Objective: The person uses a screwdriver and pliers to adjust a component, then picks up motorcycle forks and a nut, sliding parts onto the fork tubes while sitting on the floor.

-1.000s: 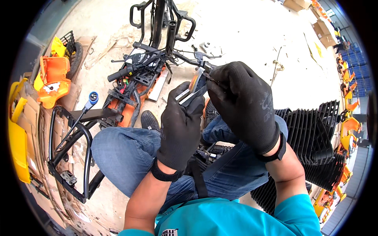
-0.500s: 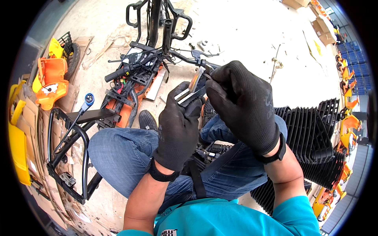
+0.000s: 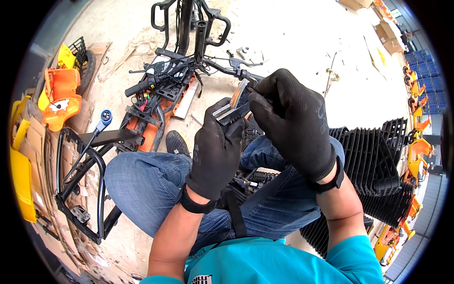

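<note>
a silver-edged, orange-and-black part (image 3: 242, 103) mid-frame, clamped in black-gloved left fingers (image 3: 235, 132); right fingers (image 3: 263, 111), grip unclear; pale, littered floor (image 3: 302, 47); blue crates (image 3: 426, 81) upper right.

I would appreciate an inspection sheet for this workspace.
Surface: pale floor, marked and dirty.
Job's things: small silver, black and orange part.
Clutter: loose bits on the floor ahead; black slatted pieces stacked at right.
Hands: gloved left hand holds the part; gloved right hand is at its upper end, grip unclear.
Cables: dark cables tangled over the orange and black frame ahead; blue plug at left.
Surroundings: orange panel and yellow panel at left; cardboard boxes and blue crates at far right.
</note>
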`<state>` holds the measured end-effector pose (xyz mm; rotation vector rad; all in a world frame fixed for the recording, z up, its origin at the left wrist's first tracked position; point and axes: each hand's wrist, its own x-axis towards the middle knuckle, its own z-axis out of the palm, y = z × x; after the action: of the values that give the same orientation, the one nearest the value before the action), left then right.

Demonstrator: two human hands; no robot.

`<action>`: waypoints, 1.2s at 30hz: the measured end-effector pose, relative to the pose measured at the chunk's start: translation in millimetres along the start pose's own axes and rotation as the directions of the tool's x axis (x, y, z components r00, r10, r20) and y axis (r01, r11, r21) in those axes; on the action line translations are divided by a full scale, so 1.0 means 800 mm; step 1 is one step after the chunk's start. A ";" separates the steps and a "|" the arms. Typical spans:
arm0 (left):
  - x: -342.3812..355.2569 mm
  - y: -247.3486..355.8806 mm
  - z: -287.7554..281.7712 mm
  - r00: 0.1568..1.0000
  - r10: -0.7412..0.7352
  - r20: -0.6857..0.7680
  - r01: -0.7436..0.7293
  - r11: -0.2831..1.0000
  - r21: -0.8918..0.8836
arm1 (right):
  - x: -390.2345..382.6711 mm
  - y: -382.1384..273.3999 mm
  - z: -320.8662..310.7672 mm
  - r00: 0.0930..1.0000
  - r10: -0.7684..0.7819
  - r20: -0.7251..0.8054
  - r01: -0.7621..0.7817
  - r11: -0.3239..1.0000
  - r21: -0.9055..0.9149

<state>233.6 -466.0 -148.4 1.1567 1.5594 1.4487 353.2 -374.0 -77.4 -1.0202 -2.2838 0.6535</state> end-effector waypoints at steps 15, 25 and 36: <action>0.002 -0.016 0.008 0.992 -0.064 -0.109 0.060 0.997 -0.038 | -0.001 0.002 0.002 0.999 -0.019 0.051 0.018 1.000 0.013; 0.006 -0.030 0.009 0.983 -0.127 -0.132 0.105 0.981 -0.165 | 0.000 0.023 0.011 0.988 0.047 0.145 -0.085 0.960 0.265; -0.008 -0.030 0.020 0.986 -0.087 -0.145 0.094 0.994 0.046 | 0.008 0.044 0.043 0.917 0.198 0.346 -0.314 0.892 0.323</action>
<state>246.8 -465.9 -175.0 1.0167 1.7349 1.4652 345.2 -354.9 -122.6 -1.1012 -2.1606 1.3893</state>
